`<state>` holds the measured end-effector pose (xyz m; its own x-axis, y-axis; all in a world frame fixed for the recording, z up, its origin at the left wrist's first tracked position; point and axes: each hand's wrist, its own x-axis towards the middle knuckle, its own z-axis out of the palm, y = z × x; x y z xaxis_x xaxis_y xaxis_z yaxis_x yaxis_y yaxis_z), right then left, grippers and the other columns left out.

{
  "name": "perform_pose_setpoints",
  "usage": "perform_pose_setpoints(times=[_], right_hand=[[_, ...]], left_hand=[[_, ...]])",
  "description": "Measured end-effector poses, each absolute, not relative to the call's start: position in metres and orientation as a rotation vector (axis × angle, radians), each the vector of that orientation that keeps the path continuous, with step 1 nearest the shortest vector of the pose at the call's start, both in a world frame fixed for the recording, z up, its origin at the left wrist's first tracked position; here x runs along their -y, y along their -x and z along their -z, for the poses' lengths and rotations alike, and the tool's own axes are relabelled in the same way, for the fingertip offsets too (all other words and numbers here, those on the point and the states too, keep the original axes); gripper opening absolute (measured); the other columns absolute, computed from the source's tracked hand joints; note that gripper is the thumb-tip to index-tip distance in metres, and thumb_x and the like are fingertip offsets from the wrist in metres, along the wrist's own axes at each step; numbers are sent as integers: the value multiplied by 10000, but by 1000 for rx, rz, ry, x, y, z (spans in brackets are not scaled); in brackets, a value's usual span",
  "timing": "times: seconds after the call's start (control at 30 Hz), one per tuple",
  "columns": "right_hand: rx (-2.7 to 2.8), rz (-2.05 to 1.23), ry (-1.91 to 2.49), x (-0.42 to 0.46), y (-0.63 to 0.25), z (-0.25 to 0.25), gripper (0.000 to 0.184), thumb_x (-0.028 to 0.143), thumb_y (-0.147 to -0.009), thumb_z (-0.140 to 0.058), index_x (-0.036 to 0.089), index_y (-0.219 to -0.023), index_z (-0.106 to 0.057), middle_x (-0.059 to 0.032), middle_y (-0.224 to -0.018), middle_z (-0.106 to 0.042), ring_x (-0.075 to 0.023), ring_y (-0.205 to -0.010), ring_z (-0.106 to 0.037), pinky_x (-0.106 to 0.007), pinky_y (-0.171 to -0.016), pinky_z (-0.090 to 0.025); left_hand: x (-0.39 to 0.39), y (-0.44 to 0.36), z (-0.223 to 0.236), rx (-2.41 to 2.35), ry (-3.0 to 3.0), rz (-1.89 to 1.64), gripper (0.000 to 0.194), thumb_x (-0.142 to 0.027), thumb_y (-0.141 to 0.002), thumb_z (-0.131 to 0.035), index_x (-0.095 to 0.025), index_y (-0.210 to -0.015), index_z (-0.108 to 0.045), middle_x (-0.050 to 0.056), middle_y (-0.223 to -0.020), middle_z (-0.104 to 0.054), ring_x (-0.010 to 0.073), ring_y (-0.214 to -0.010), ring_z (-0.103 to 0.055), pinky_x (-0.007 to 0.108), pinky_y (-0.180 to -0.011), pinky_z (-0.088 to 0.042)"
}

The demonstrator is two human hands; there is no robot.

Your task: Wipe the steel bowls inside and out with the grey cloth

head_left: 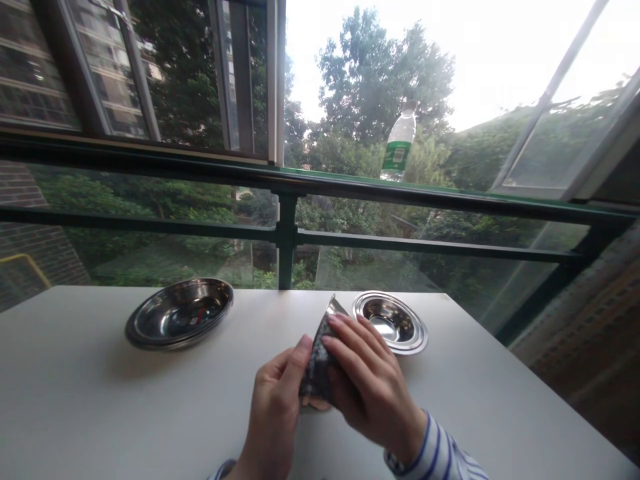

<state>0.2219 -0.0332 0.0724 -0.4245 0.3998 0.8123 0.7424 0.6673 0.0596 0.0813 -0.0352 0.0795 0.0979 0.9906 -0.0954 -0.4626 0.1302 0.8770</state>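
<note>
Between my hands, above the white table, is a tilted dark, shiny piece (317, 363) with mottled grey patches and a pale silvery edge that comes to a point at the top. Its exact kind I cannot make out. My left hand (279, 393) is closed on its left side, the thumb pressed along the edge. Across its right side lies my right hand (373, 383), fingers together and bent over the surface. Much of the piece is hidden under the right fingers. Past the right hand stands a round steel dish (419, 333) with a wide stepped rim.
A larger oval steel dish (150, 339) with a small red and black label inside rests at the left of the white table (165, 413). A green metal railing (286, 240) runs behind the table. A clear bottle with a green label (397, 155) stands beyond the rail.
</note>
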Motion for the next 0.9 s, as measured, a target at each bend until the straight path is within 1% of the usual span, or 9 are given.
perform_pose_setpoints(times=[0.07, 0.13, 0.23, 0.3, 0.47, 0.53, 0.63, 0.73, 0.9], right_hand=[[1990, 468, 969, 31, -225, -74, 302, 155, -847, -461, 138, -1136, -546, -147, -1234, -572, -244, -1196, -491, -465, -998, -408], [1989, 438, 962, 31, -226, -75, 304, 150, -839, -471, 139, -1133, -545, -147, -1224, -577, -243, -1183, -500, -462, -986, -419], [2088, 465, 829, 35, -221, -75, 289, 166, -811, -507, 135, -1092, -563, -141, -1194, -598, -255, -1186, -491, -466, -1007, -396], [2122, 481, 794, 36, -220, -76, 271, 183, -810, -506, 142, -1069, -571, -132, -1171, -615, -253, -1179, -498, -466, -1018, -385], [1986, 428, 952, 31, -226, -78, 285, 151, -837, -451, 150, -1105, -550, -141, -1172, -608, -236, -1142, -533, -453, -967, -436], [1995, 425, 933, 32, -225, -78, 295, 152, -831, -464, 147, -1114, -548, -145, -1179, -603, -243, -1153, -522, -456, -964, -439], [2111, 470, 795, 37, -220, -76, 304, 158, -799, -496, 127, -1094, -562, -142, -1201, -593, -261, -1196, -481, -462, -1002, -404], [2158, 519, 730, 38, -218, -75, 296, 166, -797, -501, 127, -1083, -565, -133, -1222, -582, -265, -1216, -461, -468, -1028, -374], [2011, 479, 895, 32, -225, -74, 323, 141, -840, -451, 140, -1157, -515, -150, -1247, -557, -257, -1208, -472, -481, -981, -419]], left_hand=[[38, -83, -79, -896, -799, -1262, 307, -417, -716, -654, -134, -601, -615, -8, -560, -511, 103, -532, -439, 206, -500, -398], [39, -83, -79, -916, -783, -1269, 309, -421, -708, -658, -138, -598, -601, -14, -546, -502, 108, -531, -449, 209, -497, -401], [36, -82, -77, -886, -765, -1284, 270, -405, -702, -670, -144, -649, -623, -25, -544, -486, 121, -580, -478, 208, -531, -423], [35, -82, -75, -884, -776, -1285, 270, -411, -708, -664, -145, -670, -632, -20, -556, -503, 123, -594, -481, 205, -534, -426], [39, -83, -73, -962, -840, -1265, 355, -457, -730, -624, -143, -571, -577, -8, -521, -517, 102, -505, -435, 206, -480, -396], [39, -83, -73, -963, -836, -1282, 340, -446, -712, -646, -139, -578, -589, -7, -527, -523, 104, -510, -443, 207, -483, -398], [35, -81, -74, -912, -782, -1309, 288, -416, -683, -684, -137, -637, -630, -8, -586, -545, 112, -561, -472, 202, -513, -417], [34, -80, -75, -868, -759, -1327, 270, -403, -681, -692, -143, -640, -631, -15, -610, -546, 112, -598, -485, 191, -541, -426], [36, -80, -78, -909, -783, -1305, 320, -449, -693, -666, -144, -618, -604, -24, -538, -513, 109, -522, -462, 206, -480, -414]])
